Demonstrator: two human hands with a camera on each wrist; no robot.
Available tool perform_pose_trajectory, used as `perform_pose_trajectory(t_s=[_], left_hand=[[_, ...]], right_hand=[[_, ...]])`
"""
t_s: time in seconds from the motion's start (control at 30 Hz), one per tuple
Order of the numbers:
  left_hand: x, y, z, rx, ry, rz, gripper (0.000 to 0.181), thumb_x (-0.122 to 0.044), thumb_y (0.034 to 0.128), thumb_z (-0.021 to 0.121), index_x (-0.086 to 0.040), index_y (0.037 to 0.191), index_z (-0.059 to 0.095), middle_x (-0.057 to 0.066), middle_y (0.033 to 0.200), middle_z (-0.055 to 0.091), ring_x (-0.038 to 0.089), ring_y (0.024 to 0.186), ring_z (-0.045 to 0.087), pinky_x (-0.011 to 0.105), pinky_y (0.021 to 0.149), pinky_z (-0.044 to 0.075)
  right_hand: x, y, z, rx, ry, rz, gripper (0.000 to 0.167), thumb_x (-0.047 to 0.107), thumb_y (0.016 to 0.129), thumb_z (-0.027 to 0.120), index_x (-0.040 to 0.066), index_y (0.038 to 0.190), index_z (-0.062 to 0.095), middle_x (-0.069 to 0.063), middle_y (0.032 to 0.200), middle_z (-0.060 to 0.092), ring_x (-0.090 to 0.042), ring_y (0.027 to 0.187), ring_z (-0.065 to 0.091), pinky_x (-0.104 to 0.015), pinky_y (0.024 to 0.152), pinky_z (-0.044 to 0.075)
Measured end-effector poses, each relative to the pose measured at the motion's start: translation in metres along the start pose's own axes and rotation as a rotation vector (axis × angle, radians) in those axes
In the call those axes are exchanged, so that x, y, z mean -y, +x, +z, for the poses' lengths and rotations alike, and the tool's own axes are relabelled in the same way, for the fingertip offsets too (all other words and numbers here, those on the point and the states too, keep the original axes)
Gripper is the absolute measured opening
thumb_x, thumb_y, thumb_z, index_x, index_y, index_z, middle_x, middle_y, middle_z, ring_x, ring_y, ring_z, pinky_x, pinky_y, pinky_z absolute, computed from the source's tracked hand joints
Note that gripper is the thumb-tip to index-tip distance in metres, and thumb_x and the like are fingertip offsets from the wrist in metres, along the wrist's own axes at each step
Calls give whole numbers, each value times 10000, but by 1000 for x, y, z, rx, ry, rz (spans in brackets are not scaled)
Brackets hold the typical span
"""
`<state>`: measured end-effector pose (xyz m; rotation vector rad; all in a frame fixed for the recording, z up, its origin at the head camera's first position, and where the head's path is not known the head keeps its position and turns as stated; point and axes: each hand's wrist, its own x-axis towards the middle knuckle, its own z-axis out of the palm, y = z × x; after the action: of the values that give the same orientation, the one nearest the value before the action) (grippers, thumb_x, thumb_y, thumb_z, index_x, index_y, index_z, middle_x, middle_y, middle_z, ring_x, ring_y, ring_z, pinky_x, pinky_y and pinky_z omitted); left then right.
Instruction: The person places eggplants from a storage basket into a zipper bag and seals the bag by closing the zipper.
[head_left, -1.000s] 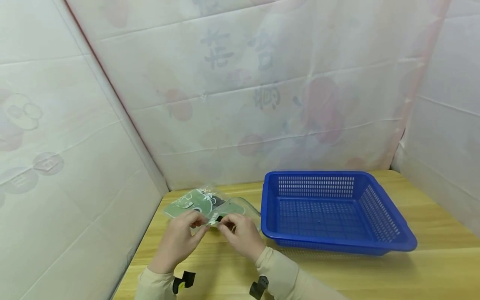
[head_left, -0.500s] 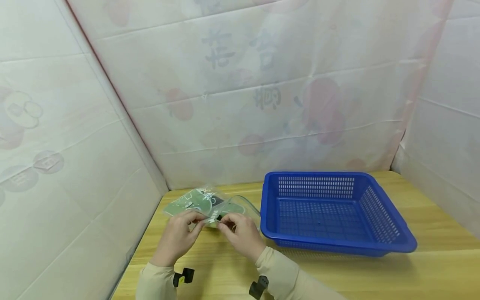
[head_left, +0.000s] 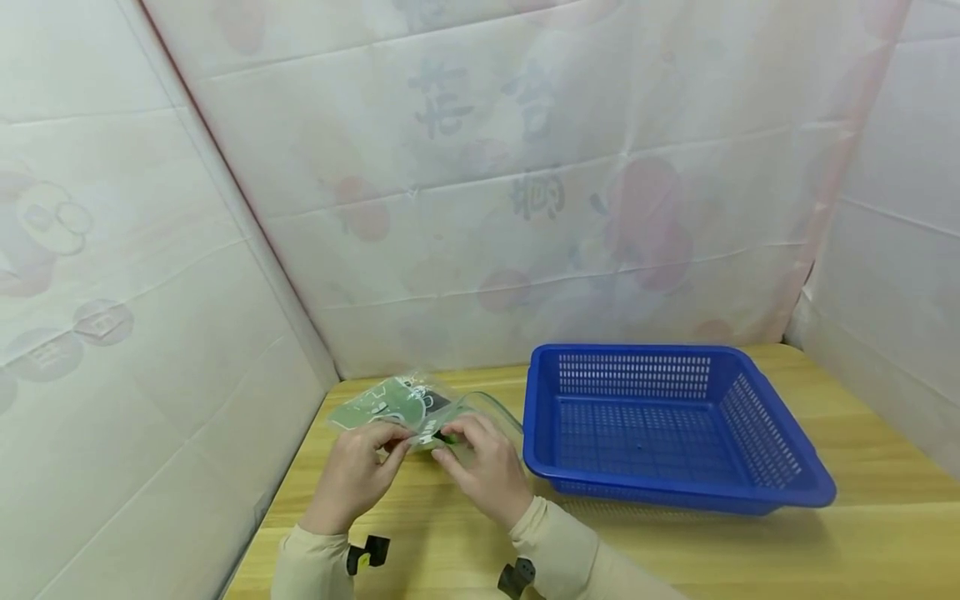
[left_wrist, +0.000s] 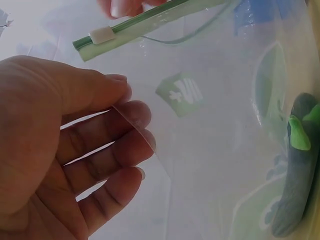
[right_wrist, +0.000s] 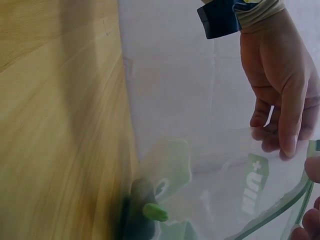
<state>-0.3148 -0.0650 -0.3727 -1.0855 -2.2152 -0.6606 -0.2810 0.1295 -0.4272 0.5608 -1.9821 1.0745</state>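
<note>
A clear zip bag with green and white print (head_left: 381, 404) lies at the back left of the table, its near end lifted. My left hand (head_left: 352, 475) pinches that end between thumb and index finger; the left wrist view shows its other fingers behind the film. My right hand (head_left: 491, 471) pinches the bag near its green zip strip (left_wrist: 150, 21), which carries a pale slider (left_wrist: 102, 35). A dark lumpy thing with bright green bits (left_wrist: 295, 175) shows beside or inside the bag; I cannot tell which.
A blue plastic basket (head_left: 795, 492) with slotted walls stands right of the hands on the wooden table (head_left: 892, 533). White printed sheets (head_left: 480, 208) close off the back and both sides. Both wrists bear small black camera mounts (head_left: 517, 577).
My right hand's fingers have lifted and spread slightly, with a bit of green showing between them. The left hand and the bag stay nearly in place.
</note>
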Motion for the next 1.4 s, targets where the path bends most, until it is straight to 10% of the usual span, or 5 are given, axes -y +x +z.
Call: perform_pose_trajectory(t_s=[0.3, 1.4], left_hand=[[-7, 2, 1, 21, 28, 31, 171, -12, 762, 781, -149, 834, 708, -65, 787, 675, 5, 675, 584, 197, 582, 496], [-12, 1, 0, 10, 23, 106, 190, -4, 724, 814, -145, 795, 706, -70, 769, 660, 0, 606, 516, 160, 530, 412]], right_hand=[[1, 4, 0, -11, -58, -123, 312, 172, 811, 775, 123, 1105, 683, 41, 1119, 646, -145, 1062, 579, -309, 931, 453], [-6, 0, 4, 17, -95, -122, 121, 226, 869, 717, 173, 976, 731, 101, 942, 696, -71, 907, 622, -282, 801, 491]])
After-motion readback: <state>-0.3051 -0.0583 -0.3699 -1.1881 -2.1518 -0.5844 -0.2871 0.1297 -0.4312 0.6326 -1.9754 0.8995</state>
